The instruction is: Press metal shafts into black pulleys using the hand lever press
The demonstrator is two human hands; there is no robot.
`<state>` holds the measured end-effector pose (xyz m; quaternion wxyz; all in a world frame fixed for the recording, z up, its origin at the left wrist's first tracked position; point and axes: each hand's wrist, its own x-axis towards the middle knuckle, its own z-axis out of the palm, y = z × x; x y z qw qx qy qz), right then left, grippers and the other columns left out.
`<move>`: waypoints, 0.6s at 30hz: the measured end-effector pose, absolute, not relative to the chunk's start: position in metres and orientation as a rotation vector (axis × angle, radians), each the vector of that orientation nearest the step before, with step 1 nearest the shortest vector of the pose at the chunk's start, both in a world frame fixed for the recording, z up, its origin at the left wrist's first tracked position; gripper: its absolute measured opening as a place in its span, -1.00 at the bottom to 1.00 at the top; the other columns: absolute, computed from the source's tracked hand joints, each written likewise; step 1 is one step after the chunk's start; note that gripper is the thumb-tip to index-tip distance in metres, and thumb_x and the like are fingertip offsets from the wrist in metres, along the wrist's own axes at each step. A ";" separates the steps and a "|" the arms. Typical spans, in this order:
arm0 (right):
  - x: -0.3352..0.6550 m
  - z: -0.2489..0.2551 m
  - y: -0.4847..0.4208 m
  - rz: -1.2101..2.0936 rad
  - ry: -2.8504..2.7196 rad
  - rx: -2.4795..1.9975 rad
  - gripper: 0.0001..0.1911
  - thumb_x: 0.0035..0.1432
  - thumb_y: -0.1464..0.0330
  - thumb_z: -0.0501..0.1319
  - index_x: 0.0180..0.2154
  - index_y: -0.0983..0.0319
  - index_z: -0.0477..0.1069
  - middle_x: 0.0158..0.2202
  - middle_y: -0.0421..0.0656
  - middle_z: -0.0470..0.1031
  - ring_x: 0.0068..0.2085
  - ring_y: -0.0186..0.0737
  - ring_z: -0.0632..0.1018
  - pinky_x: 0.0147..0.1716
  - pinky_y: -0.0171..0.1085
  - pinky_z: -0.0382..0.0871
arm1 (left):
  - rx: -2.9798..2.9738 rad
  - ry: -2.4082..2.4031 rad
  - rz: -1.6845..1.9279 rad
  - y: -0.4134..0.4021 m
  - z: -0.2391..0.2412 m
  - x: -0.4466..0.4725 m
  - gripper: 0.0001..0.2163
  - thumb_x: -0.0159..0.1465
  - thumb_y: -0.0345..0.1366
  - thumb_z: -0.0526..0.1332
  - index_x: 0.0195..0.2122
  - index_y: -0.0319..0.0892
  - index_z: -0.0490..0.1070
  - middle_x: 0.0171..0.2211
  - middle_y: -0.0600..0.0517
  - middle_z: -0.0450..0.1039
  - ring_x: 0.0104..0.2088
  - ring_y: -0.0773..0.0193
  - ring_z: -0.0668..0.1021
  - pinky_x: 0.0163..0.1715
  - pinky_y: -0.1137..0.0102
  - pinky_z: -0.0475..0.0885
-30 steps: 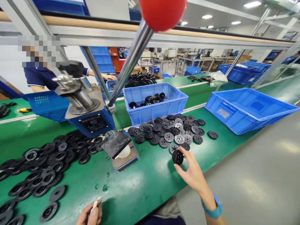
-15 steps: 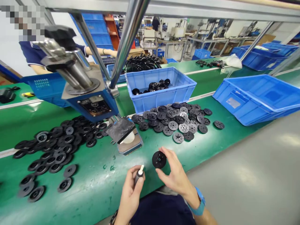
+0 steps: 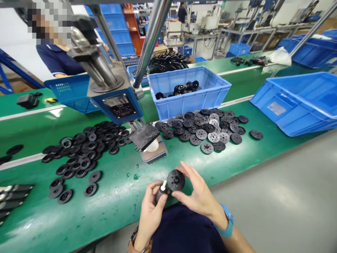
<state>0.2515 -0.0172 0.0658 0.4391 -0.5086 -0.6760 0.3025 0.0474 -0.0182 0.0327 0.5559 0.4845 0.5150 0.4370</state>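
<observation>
My right hand [image 3: 198, 195] holds a round black plastic disc [image 3: 176, 180] by its edge, just above the near edge of the green bench [image 3: 184, 168]. My left hand [image 3: 151, 211] grips a small dark cylinder with a white tip [image 3: 161, 189], which points up right beside the disc. Both hands are close together in front of the blue hand press [image 3: 116, 102] and its small base plate [image 3: 154, 153].
One pile of black discs [image 3: 86, 151] lies left of the press, another pile [image 3: 207, 128] to its right. A blue bin holding black parts [image 3: 188, 91] stands behind, and a blue crate [image 3: 297, 102] at far right. A person in a dark shirt [image 3: 56, 59] works across the bench.
My right hand carried the disc from the right pile to the bench's near edge. My left hand rose with the white-tipped cylinder until it met the disc. The view shifted left and down.
</observation>
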 end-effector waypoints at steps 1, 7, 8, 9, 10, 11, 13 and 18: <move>0.251 0.066 -0.017 0.767 -1.675 -1.253 0.04 0.16 0.37 0.44 0.48 0.00 -0.10 0.24 -0.04 0.45 0.16 -0.04 0.53 0.19 -0.04 0.47 | 1.145 1.228 1.029 -0.018 0.033 0.047 -0.60 0.25 -0.05 0.37 0.01 -0.12 0.37 -0.14 -0.07 0.64 -0.16 0.12 0.67 -0.10 0.31 0.54; 0.250 0.061 -0.013 1.207 -1.226 -1.075 -0.24 0.20 0.17 0.40 0.35 0.11 0.22 0.18 0.02 0.53 0.11 0.00 0.58 0.16 0.00 0.44 | 1.172 1.288 0.991 -0.017 0.043 0.051 -0.62 0.19 -0.10 0.40 -0.05 -0.13 0.38 -0.23 -0.06 0.66 -0.20 0.09 0.69 -0.15 0.29 0.56; 0.250 0.059 -0.012 1.334 -1.071 -1.001 -0.31 0.24 0.09 0.35 0.31 0.14 0.27 0.14 0.04 0.56 0.08 0.01 0.61 0.13 0.01 0.46 | 1.193 1.288 0.980 -0.017 0.045 0.051 -0.65 0.20 -0.12 0.39 -0.06 -0.13 0.38 -0.25 -0.05 0.66 -0.21 0.10 0.69 -0.15 0.29 0.56; 0.249 0.057 -0.011 1.450 -0.921 -0.928 -0.36 0.27 0.04 0.30 0.27 0.16 0.31 0.11 0.06 0.59 0.03 0.02 0.63 0.09 0.02 0.48 | 1.219 1.288 0.971 -0.017 0.048 0.052 -0.67 0.22 -0.14 0.38 -0.07 -0.13 0.39 -0.27 -0.05 0.66 -0.21 0.10 0.69 -0.15 0.29 0.56; 0.249 0.056 -0.011 1.545 -0.788 -0.868 -0.39 0.30 0.00 0.25 0.23 0.18 0.35 0.08 0.08 0.60 -0.01 0.03 0.65 0.05 0.03 0.49 | 1.252 1.287 0.959 -0.017 0.051 0.052 -0.70 0.24 -0.15 0.37 -0.08 -0.13 0.40 -0.27 -0.05 0.66 -0.20 0.10 0.69 -0.15 0.29 0.56; 0.248 0.054 -0.010 1.617 -0.679 -0.830 -0.41 0.31 -0.01 0.22 0.20 0.20 0.38 0.06 0.09 0.62 -0.05 0.03 0.66 0.03 0.04 0.50 | 1.287 1.285 0.947 -0.017 0.053 0.052 -0.72 0.26 -0.16 0.35 -0.09 -0.13 0.41 -0.27 -0.05 0.67 -0.20 0.10 0.69 -0.14 0.29 0.56; 0.246 0.052 -0.010 1.704 -0.535 -0.801 -0.44 0.30 -0.01 0.21 0.13 0.24 0.44 0.03 0.10 0.63 -0.06 0.04 0.66 0.01 0.04 0.50 | 1.362 1.283 0.921 -0.018 0.058 0.053 -0.75 0.28 -0.17 0.34 -0.08 -0.13 0.43 -0.26 -0.05 0.67 -0.20 0.10 0.69 -0.15 0.29 0.55; 0.243 0.048 -0.009 1.773 -0.403 -0.771 -0.49 0.28 0.01 0.25 0.04 0.27 0.51 0.02 0.10 0.64 0.03 0.06 0.63 0.02 0.01 0.50 | 1.483 1.322 0.852 -0.020 0.065 0.055 -0.81 0.33 -0.21 0.30 -0.07 -0.12 0.46 -0.23 -0.03 0.67 -0.21 0.13 0.68 -0.18 0.32 0.53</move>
